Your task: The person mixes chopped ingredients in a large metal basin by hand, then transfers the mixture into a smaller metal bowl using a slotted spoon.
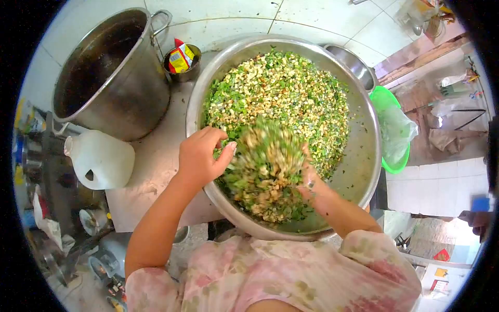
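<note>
A wide metal basin (pixel 370 140) in front of me holds a chopped mixture (pixel 280 88) of green leaves and pale yellow bits. My right hand (pixel 307 174) is down in the basin at the near side, lifting a heap of the mixture that is smeared by motion. Most of its fingers are hidden behind the heap. Over the basin's left rim is my left hand (pixel 205 156), its fingers curled and thumb apart from them, with nothing visible between. Whether it touches the rim I cannot tell.
Left of the basin stand a tall metal pot (pixel 130 99) with dark contents and a cut white plastic jug (pixel 106 158). A small container (pixel 184 73) holds a red-yellow packet (pixel 181 58). On the right are a metal bowl (pixel 358 65) and a green basin (pixel 397 165) with a plastic bag (pixel 397 130).
</note>
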`<state>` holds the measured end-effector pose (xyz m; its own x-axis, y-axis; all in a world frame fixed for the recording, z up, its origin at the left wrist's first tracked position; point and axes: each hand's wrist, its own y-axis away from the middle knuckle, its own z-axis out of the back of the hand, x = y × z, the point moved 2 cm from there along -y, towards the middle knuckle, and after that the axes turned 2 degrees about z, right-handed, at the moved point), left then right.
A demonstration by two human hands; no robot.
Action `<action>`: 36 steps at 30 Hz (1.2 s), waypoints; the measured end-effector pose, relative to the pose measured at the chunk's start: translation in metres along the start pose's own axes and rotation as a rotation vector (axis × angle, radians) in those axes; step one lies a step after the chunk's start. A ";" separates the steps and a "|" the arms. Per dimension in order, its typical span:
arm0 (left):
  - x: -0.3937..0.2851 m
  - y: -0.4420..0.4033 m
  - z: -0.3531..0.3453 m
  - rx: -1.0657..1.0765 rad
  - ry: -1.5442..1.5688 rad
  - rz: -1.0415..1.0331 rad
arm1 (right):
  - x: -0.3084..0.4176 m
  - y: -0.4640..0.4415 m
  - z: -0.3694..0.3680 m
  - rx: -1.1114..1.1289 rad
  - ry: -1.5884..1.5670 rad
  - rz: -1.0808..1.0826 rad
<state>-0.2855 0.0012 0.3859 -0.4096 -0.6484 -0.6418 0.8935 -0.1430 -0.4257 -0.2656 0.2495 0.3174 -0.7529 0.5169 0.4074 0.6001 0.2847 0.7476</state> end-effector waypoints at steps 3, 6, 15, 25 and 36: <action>0.000 -0.004 0.000 0.039 -0.014 0.023 | 0.010 0.001 -0.003 -0.149 0.564 0.203; 0.002 -0.002 -0.002 0.077 -0.034 0.047 | -0.026 0.019 -0.044 -0.103 2.155 1.007; 0.004 -0.003 -0.005 0.050 -0.048 0.016 | 0.119 -0.095 -0.001 -0.062 2.300 0.436; 0.003 -0.003 -0.005 0.038 -0.074 0.010 | -0.028 -0.001 0.043 0.395 2.441 0.127; 0.006 0.000 -0.006 0.114 0.026 0.087 | 0.092 -0.102 0.032 -0.038 1.636 0.300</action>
<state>-0.2888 0.0017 0.3783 -0.3332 -0.6427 -0.6899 0.9402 -0.1720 -0.2939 -0.3878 0.2940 0.2617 -0.1040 -0.7975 0.5943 0.7784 0.3067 0.5477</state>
